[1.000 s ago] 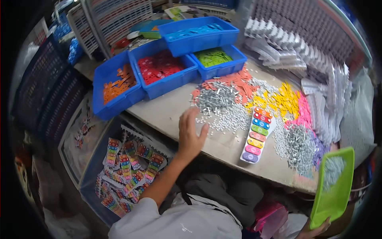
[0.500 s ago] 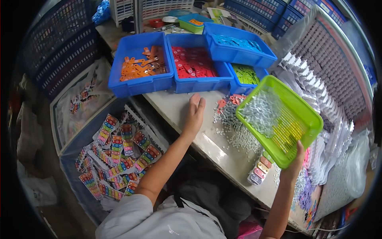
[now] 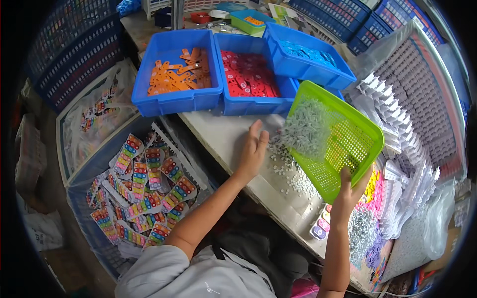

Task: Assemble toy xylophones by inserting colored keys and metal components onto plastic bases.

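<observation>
My right hand (image 3: pixel 349 191) grips the near right rim of a green mesh basket (image 3: pixel 357 134), thumb over the edge. The basket is tilted above the table, its left end lower. Small clear-grey pieces (image 3: pixel 309 124) are heaped at that end. Left of the basket, my left hand (image 3: pixel 252 154) is held over the table, fingers stretched and thumb apart, with nothing in it. Beneath the basket, small white and grey pieces (image 3: pixel 297 181) lie scattered on the table (image 3: pixel 208 131). A card of coloured round-ended pieces (image 3: pixel 321 224) sits near the table's front edge.
Blue trays hold orange pieces (image 3: pixel 174 79), red pieces (image 3: pixel 248 74) and blue pieces (image 3: pixel 308 53). Left of me stands a lined crate with many colourful cards (image 3: pixel 144 191). White plastic strips (image 3: pixel 397 124) and piles of grey pins (image 3: pixel 362 233) lie at the right.
The green basket has moved left and tipped, its grey pieces now gathered at the left end. My left hand has come nearer to it. The whole view has shifted slightly.
</observation>
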Available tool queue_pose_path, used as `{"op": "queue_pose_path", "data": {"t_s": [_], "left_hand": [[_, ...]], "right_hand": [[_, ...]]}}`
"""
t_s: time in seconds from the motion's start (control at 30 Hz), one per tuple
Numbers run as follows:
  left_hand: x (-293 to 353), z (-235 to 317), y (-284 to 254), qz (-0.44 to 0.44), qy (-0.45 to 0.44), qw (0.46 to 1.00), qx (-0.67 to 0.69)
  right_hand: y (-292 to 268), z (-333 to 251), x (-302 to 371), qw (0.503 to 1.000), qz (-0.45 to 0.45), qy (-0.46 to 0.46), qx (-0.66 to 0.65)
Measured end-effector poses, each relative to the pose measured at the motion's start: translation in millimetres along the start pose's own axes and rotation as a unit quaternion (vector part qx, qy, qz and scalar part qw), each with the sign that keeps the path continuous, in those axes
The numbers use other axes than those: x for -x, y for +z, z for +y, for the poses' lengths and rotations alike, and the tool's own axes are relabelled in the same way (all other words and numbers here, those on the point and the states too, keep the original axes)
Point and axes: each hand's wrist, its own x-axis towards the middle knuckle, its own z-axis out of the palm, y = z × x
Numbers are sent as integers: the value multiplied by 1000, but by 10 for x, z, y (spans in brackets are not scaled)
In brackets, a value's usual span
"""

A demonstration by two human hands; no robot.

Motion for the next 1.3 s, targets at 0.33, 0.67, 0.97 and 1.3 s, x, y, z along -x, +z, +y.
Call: {"op": "queue_pose_path", "data": {"t_s": [0.33,0.67,0.97,1.3], "left_hand": [[11,32,22,-11,-13,1000,-4],[15,17,44,-5,-2,999,-40],[17,-64,54,13,57,995,-79],[-29,-64,-8,-17,18,992,-121]], "right_hand": [[127,-222,37,998,8,-62,20],[103,-236,31,993,4,-106,58],[23,-263,79,968,15,-199,154],[-696,147,413,972,179,-129,83]]}}
